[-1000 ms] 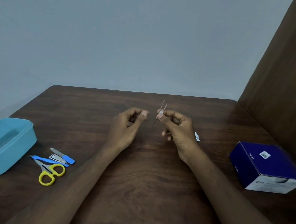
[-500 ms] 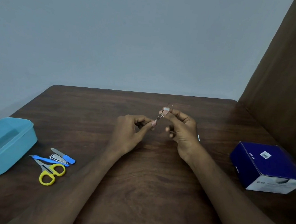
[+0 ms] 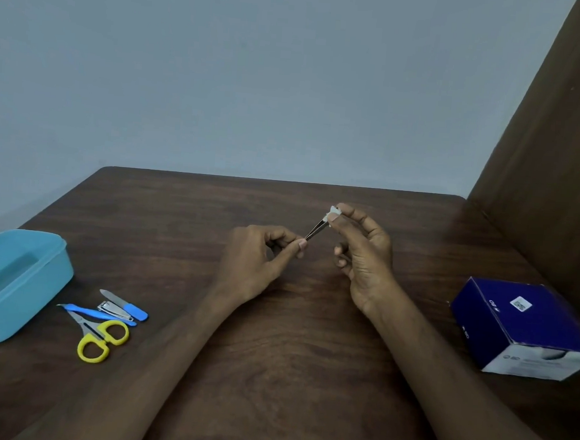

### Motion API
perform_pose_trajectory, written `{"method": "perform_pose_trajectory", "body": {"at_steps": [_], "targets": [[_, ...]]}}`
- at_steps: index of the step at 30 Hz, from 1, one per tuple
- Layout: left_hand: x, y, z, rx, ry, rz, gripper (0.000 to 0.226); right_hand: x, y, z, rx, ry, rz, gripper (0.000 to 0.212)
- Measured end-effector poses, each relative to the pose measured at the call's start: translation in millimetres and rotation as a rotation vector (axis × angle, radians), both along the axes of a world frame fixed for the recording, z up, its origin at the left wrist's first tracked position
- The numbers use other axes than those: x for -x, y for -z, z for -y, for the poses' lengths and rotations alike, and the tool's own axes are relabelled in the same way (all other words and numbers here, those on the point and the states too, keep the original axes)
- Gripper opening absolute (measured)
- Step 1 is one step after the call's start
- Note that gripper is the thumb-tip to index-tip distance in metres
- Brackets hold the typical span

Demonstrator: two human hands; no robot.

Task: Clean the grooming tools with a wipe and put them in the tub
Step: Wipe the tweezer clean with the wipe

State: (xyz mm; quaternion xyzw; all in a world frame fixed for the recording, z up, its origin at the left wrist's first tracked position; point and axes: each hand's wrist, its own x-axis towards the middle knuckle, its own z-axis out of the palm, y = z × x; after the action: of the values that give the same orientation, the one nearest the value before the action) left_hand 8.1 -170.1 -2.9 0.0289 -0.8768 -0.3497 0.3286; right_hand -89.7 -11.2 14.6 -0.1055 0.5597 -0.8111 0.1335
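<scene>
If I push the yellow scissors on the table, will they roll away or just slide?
Probably just slide: the yellow scissors lie flat on the smooth wooden table, with nothing round to roll on. They look small and light, so they would likely spin and might bump the blue tools beside them.

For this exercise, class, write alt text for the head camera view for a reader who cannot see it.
Two bare hands hold thin metal tweezers above a dark wooden table: the left hand pinches one end, and the right hand presses a small white wipe around the other. At left, yellow-handled scissors, nail clippers and a blue-handled file lie beside a blue tub.
</scene>
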Motion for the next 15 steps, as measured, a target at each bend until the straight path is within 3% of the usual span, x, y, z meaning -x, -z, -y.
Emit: {"method": "perform_pose_trajectory", "body": {"at_steps": [15], "targets": [[-0.5, 1.3, 1.7, 0.083, -0.022, -0.060, 0.006, -7.3, 4.9, 1.1, -0.148, 0.001, -0.130, 0.011]]}}
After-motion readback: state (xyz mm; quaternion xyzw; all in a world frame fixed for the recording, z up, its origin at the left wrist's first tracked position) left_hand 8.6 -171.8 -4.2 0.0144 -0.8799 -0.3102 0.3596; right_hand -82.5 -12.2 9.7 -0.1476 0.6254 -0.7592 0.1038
